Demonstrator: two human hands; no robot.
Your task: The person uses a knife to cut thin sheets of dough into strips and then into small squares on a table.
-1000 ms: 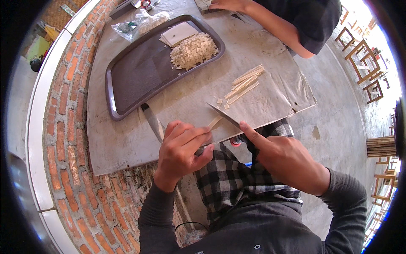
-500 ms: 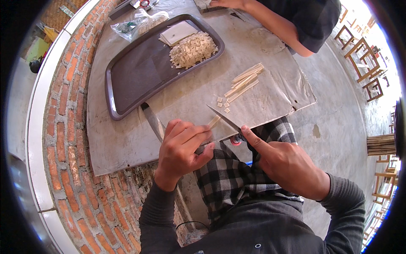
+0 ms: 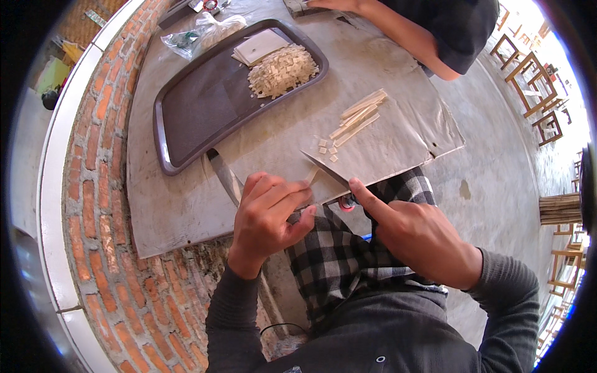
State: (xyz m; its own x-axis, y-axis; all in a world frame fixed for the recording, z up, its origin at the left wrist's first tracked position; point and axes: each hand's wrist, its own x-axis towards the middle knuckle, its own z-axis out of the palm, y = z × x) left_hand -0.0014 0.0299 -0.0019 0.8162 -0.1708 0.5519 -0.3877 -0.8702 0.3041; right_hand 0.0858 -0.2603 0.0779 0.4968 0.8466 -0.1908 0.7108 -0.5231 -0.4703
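Observation:
My right hand is closed round a knife, its index finger stretched along the back of the blade. The handle is hidden in my palm. Under the blade near the board's front edge lies a thin pale strip, which the fingertips of my left hand press and steady. Just beyond the blade tip are several small cut squares. A bundle of pale strips lies farther off, on the grey board.
A dark brown tray holds a heap of small pale pieces and flat pale sheets. Clear plastic bags sit behind it. Another person's arm rests at the far right. A brick wall borders the left.
The knife blade and my right hand have shifted slightly left and up across the strip. My left hand stays almost in place.

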